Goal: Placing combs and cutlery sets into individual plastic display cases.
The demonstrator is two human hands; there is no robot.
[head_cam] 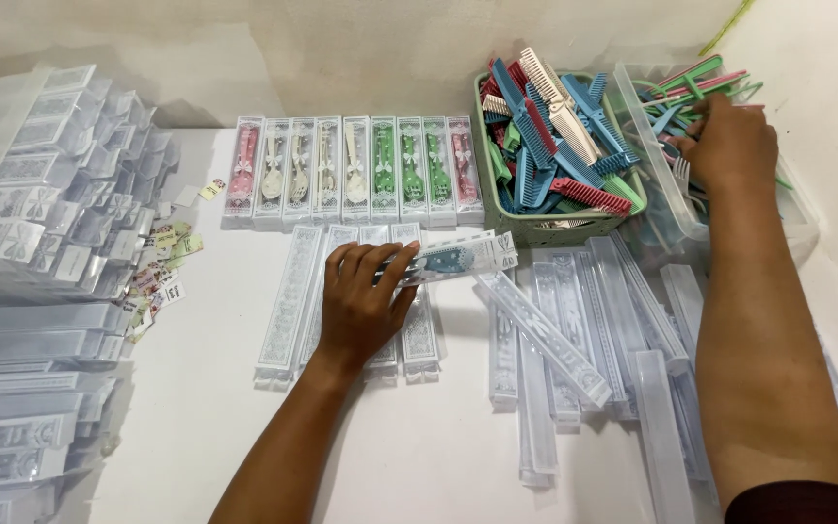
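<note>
White tabletop (419, 466), packing station. My left hand (361, 301), fingers closed on a clear slim box (463, 257) holding a blue comb, centre. My right hand (729, 146), two o'clock, fingers curled into a clear tub (657, 165) of forks; grasp hidden. Green basket (545, 231) of combs at one o'clock. Filled boxes (356, 170) at twelve. Keeping the box level should help it load cleanly.

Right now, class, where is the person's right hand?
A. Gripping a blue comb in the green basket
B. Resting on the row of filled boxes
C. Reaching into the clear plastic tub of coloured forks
C: the right hand is inside the clear plastic tub, on the coloured forks.
</note>
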